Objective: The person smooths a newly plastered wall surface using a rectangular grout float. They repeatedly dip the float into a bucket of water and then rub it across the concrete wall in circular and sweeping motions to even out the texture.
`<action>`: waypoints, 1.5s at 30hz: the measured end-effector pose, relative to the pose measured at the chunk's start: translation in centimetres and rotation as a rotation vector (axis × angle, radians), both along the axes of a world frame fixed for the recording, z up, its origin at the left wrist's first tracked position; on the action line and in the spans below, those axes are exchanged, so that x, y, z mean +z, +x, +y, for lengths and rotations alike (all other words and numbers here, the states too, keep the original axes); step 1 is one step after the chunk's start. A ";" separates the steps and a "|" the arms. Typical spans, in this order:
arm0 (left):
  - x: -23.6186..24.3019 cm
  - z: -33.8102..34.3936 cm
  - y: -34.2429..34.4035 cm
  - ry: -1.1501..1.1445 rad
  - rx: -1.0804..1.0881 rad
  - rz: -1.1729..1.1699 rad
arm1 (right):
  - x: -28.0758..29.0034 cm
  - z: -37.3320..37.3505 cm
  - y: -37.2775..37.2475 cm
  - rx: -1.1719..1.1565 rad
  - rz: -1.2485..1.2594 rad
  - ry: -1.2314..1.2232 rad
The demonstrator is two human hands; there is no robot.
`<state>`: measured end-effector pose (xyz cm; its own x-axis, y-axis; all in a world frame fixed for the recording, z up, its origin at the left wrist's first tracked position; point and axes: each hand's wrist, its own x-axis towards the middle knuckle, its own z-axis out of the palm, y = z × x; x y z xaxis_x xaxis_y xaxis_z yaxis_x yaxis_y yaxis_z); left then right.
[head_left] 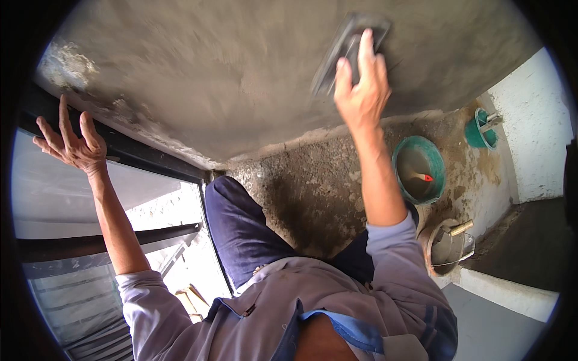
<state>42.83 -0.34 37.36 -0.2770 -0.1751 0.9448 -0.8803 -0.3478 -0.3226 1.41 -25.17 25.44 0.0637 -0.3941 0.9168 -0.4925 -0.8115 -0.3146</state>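
Against the grey, freshly plastered wall, my right hand grips a dark plastering float, slightly blurred. Its flat face lies toward the plaster, and my index finger stretches along its back. My left hand has its fingers spread and rests at the dark window frame, with nothing held in it. Near that hand, a rough pale patch breaks the smooth plaster.
To the right stands a green bucket of murky water with a red-handled brush in it. Beyond it is a smaller green bucket with a tool across it. A mortar-stained pail with a wire handle sits nearer. Glass panes lie at left.
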 end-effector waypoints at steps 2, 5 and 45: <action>-0.2 -1.3 -0.9 -0.009 -0.044 -0.009 | -0.2 -1.7 -1.0 -0.033 0.028 0.006; 1.4 0.1 -0.7 0.003 -0.011 -0.029 | -9.1 0.4 1.5 0.043 -0.014 0.172; 0.4 -1.7 -2.3 0.050 0.008 -0.001 | -22.4 4.2 -5.0 0.075 0.173 0.580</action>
<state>40.51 -2.04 37.72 -0.2767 -0.2242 0.9344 -0.8770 -0.3387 -0.3409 -3.54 -20.98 3.00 0.2393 -0.8150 0.5278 -0.5243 -0.5660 -0.6362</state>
